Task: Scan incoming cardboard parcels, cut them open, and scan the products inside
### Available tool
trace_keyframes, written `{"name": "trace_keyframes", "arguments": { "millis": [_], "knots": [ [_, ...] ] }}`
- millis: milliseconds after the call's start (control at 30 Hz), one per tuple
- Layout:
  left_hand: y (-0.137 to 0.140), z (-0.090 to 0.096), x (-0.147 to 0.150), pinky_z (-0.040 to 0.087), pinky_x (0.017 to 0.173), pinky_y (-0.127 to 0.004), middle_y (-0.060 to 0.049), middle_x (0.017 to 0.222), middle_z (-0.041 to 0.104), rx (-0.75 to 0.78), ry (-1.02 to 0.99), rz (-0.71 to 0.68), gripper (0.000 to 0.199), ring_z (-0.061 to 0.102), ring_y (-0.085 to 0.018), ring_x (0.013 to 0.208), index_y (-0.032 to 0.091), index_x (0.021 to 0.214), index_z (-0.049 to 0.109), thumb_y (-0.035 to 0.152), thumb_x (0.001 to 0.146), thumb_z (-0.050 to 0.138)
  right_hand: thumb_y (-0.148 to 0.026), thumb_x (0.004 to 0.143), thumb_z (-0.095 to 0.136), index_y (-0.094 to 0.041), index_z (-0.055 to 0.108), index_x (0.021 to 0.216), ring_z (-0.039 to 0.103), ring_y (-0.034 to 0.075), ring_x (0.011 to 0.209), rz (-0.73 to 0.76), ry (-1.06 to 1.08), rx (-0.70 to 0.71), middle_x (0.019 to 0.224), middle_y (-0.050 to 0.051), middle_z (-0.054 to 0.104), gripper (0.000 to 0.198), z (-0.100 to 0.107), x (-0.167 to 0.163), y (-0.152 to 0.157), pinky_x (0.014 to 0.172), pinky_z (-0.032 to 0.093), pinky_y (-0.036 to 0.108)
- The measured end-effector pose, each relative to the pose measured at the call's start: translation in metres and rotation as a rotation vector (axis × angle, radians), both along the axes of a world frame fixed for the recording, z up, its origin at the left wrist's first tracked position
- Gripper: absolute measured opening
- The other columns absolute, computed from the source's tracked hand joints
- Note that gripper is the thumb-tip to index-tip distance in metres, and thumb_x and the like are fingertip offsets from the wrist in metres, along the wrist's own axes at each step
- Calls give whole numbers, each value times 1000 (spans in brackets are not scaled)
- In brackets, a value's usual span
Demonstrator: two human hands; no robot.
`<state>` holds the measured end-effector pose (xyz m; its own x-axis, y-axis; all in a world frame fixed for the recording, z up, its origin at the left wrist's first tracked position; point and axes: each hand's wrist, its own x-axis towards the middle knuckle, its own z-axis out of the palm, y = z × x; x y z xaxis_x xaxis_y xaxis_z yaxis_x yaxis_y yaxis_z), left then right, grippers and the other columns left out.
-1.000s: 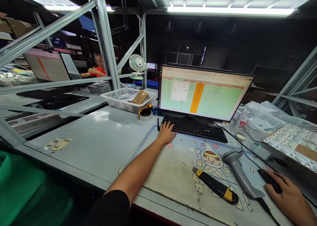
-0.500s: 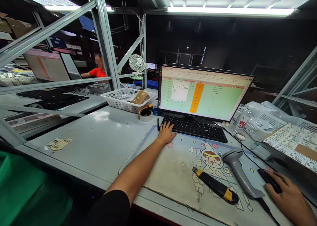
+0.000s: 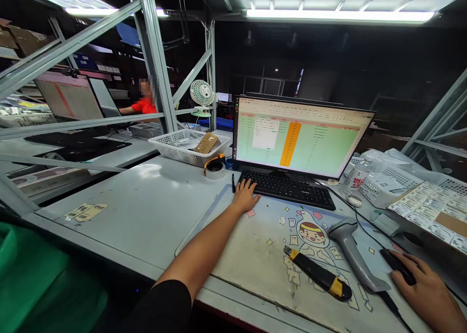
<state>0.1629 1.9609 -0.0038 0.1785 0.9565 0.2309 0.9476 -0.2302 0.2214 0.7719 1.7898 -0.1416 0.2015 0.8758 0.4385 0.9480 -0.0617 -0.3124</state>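
Note:
My left hand lies with fingers spread on the left end of the black keyboard. At the right, my right hand is curved over a black computer mouse. Behind the keyboard stands a monitor with a green spreadsheet, an orange column and a white pop-up box. A grey barcode scanner lies on the printed desk mat, just left of the mouse. Nearer the middle of the mat is a black and yellow utility knife. A black pen rests beside my left hand.
A white basket holds a brown package, with tape rolls beside it. On the right are a sheet of labels, a plastic bottle and more baskets. A co-worker in a red shirt sits beyond the metal frame.

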Motion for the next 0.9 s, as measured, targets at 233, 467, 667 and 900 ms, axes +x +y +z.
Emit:
{"name": "trace_keyframes", "arguments": {
  "millis": [233, 467, 667, 900],
  "knots": [
    [-2, 2, 0, 12, 139, -57, -14, 181, 28, -13, -37, -7, 68, 18, -40, 169, 17, 168, 45, 46, 108, 56, -62, 92, 54, -25, 78, 134, 73, 41, 115, -4, -1, 33, 139, 15, 70, 60, -1, -5, 0, 101, 61, 59],
    [-13, 23, 12, 9, 137, -64, -20, 175, 36, 41, -177, -79, 51, 19, -44, 167, 12, 150, 61, 35, 105, 62, -63, 88, 57, -24, 80, 132, 75, 44, 112, 4, 14, 10, 140, 17, 71, 63, 9, -10, -4, 92, 64, 59],
    [-70, 110, 58, 57, 104, -35, -8, 115, 78, -165, -411, -582, 23, 72, -23, 112, 19, 106, 73, 40, 103, 64, -62, 90, 49, -19, 81, 128, 73, 46, 113, -13, 21, 89, 136, 20, 71, 66, 14, -29, -9, 97, 61, 63],
    [-203, 191, 52, 56, 109, -38, -16, 95, 71, -1023, -717, -1705, 40, 74, -33, 107, 18, 78, 71, 52, 84, 91, -60, 88, 47, -19, 78, 129, 71, 45, 113, -43, 13, 110, 133, 19, 71, 66, 22, -46, -14, 104, 58, 64]
  ]
}}
